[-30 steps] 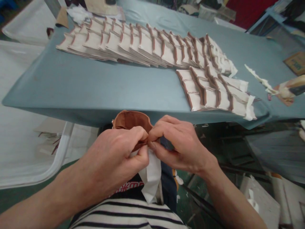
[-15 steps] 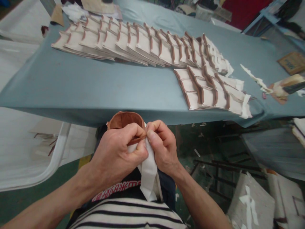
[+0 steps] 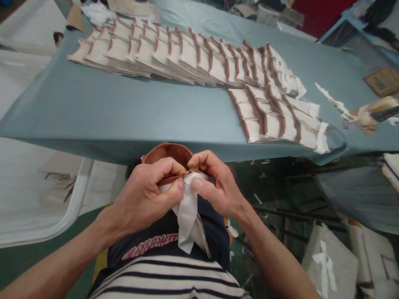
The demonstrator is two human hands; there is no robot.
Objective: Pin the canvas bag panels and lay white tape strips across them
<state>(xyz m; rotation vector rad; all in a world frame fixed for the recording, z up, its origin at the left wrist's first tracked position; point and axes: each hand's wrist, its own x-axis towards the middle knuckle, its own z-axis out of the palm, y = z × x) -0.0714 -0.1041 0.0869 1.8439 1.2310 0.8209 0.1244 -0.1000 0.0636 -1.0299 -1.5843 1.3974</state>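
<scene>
Just off the table's front edge, over my lap, I hold a cream fabric piece with a curved brown border (image 3: 170,152). My left hand (image 3: 149,189) pinches its edge between thumb and fingers. Close beside it, my right hand (image 3: 218,182) pinches the same edge, with its thumb on a white strip (image 3: 187,222). The strip hangs down from between my two thumbs, and its lower end is loose. My fingers cover part of the edge where strip and border meet.
On the blue-covered table (image 3: 109,108) lies a long overlapping row of brown-edged cream pieces (image 3: 187,52), with a shorter group (image 3: 268,114) at its right. A brush-like tool (image 3: 378,113) rests at far right. White bin (image 3: 73,199) at left; cream panels (image 3: 330,257) lower right.
My right hand has opened its pinch a little and shifted its thumb onto the white strip. The strip's hanging end has swung left, and the brown border sits slightly higher.
</scene>
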